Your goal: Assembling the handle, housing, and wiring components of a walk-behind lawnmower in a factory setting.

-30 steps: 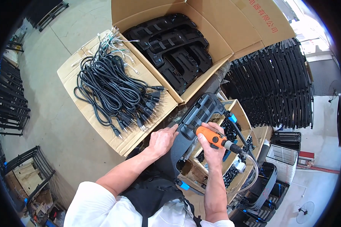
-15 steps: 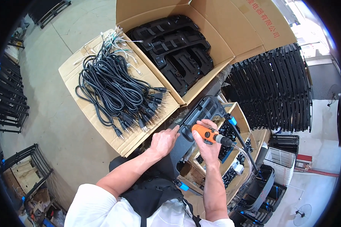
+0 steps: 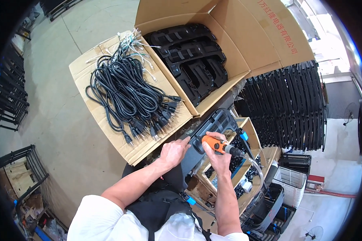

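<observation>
Holding the orange tool (image 3: 212, 143) in the right hand (image 3: 219, 159), I have fingers and thumb wrapped around its body, its nose toward the vented black panel (image 3: 222, 122), which lies just off the middle of my view toward 3 o'clock. The left hand (image 3: 174, 153), near 6 o'clock, is loosely spread and grasps nothing that I can make out; its foremost fingertip rests at, or just beside, the panel's edge. From my remote seat I judge this panel to be partway through: it already sits against a grey curved piece (image 3: 194, 162), but with the tool at its end I would call the fastening unfinished. Whether any screw is seated I cannot tell, since the tool's tip is hidden. Plenty looks left. At 12 o'clock, an opened carton (image 3: 236, 52) holds more black mouldings (image 3: 195, 50) in layers; at 10 o'clock, black power cords (image 3: 128, 88) lie heaped on cardboard (image 3: 83, 64), none joined to the panel as far as I see. Toward 4 o'clock, a tray (image 3: 254, 130) of small dark pieces (image 3: 237, 145) looks well stocked. Stacked black frames (image 3: 283, 106) stand at 3 o'clock; whether they are finished I cannot judge.
</observation>
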A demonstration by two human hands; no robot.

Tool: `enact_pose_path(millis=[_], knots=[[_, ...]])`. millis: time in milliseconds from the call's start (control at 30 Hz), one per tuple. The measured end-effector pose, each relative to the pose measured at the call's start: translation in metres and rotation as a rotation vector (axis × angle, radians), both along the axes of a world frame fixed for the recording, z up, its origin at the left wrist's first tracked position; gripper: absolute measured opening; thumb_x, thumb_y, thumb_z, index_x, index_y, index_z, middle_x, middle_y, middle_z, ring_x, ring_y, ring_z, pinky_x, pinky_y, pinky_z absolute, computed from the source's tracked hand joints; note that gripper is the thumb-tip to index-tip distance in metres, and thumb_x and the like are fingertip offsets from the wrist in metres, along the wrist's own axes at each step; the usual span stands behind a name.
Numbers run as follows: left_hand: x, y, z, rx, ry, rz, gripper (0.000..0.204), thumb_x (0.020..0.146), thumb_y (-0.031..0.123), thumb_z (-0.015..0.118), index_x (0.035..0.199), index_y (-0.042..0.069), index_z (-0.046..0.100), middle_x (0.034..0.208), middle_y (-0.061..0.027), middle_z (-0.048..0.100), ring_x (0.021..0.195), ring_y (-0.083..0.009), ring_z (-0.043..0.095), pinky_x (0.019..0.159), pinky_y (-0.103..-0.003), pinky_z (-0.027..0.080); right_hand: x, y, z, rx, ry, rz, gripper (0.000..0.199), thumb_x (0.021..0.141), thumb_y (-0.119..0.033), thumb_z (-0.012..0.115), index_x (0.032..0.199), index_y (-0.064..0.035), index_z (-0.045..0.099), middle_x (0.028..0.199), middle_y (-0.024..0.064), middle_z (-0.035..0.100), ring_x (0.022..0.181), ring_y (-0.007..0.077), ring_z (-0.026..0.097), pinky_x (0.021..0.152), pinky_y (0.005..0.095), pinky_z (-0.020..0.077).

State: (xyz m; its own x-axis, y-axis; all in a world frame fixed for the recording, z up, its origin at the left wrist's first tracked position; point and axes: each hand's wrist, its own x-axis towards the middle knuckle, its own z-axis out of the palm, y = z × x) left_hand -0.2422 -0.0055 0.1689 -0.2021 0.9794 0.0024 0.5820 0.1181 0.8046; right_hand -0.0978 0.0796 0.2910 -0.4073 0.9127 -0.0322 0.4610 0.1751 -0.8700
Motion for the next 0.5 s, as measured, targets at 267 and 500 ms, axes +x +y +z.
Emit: enact_pose_path(millis=[267,500], knots=[[0.002,-0.006,0.002,-0.057,-0.649,0.285,0.031,0.103,0.032,0.064,0.109,0.002,0.071,0.093,-0.0150,0.074,0.082,-0.0287,0.072,0.076,-0.041,0.057,0.008,-0.021,0.025,0.004,0.272,-0.121,0.052,0.086,0.002,0.080,0.133,0.0011,0.058,0.127,0.0164,0.070,0.119,0.0233,0.067,0.105,0.0379,0.0538],[0.022,-0.050,0.021,-0.392,-1.768,0.177,0.022,0.110,0.022,0.053,0.118,0.004,0.065,0.101,-0.0061,0.068,0.086,-0.0164,0.067,0.071,-0.032,0.056,0.074,-0.067,0.031,-0.003,0.465,-0.199,0.052,0.087,-0.002,0.073,0.135,-0.0004,0.053,0.126,0.0189,0.068,0.116,0.0262,0.065,0.108,0.0419,0.0487]])
